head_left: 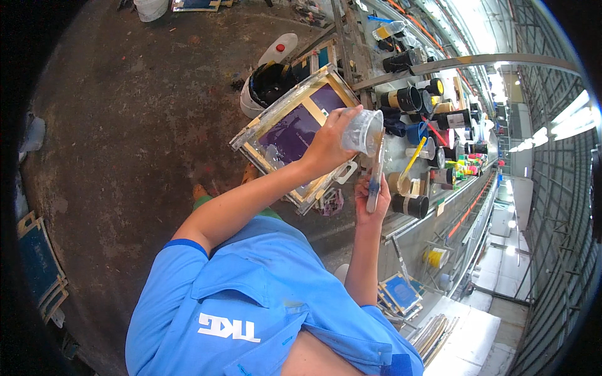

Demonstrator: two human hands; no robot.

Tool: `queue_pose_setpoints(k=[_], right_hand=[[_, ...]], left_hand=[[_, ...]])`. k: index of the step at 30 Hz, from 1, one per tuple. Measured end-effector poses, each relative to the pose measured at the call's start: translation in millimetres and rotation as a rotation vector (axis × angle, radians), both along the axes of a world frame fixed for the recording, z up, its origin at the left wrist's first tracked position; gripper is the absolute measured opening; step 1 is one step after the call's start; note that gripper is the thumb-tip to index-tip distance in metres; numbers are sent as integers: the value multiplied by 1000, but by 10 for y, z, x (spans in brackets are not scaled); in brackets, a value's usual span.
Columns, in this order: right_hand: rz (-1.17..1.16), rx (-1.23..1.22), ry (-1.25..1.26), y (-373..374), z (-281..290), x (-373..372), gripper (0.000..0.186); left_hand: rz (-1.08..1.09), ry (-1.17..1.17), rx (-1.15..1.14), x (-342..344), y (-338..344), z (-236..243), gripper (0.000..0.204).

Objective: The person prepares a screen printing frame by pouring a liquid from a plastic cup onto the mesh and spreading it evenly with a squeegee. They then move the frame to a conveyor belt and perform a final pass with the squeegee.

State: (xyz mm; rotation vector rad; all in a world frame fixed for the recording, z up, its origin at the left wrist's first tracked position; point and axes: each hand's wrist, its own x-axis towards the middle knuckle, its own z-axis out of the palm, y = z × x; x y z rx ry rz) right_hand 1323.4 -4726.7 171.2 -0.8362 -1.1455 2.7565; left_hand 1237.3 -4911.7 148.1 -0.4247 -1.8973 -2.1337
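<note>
My left hand (331, 143) is closed around a translucent plastic cup (359, 133), which is tipped with its mouth toward the right. Cloudy smears coat the cup's wall. In my right hand (369, 199) is a flat, narrow spatula-like stick (377, 168), its upper part against or very near the cup's rim. I cannot tell whether they touch. Below and behind my left hand lies a wooden-framed printing screen (285, 139) with dark purple panels and wet-looking patches.
A white bucket (249, 104) with a black inside stands behind the screen, beside a white jug with a red cap (280, 48). To the right, a long table holds several dark ink tubs (402, 99), a yellow-handled stirrer (412, 156) and a black-rimmed pot (411, 205). A metal bar (470, 61) crosses above.
</note>
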Motion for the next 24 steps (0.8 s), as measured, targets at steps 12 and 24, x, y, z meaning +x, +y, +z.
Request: queue_pose_setpoints(k=[12,24], right_hand=[[-43,92,162,545,-296,-280,22],[-76,-47,128,526,-439,-431,34]], left_hand=[[-67,4,32,263,-170,214,92],[-122,-88,261,268,-221,20,103]])
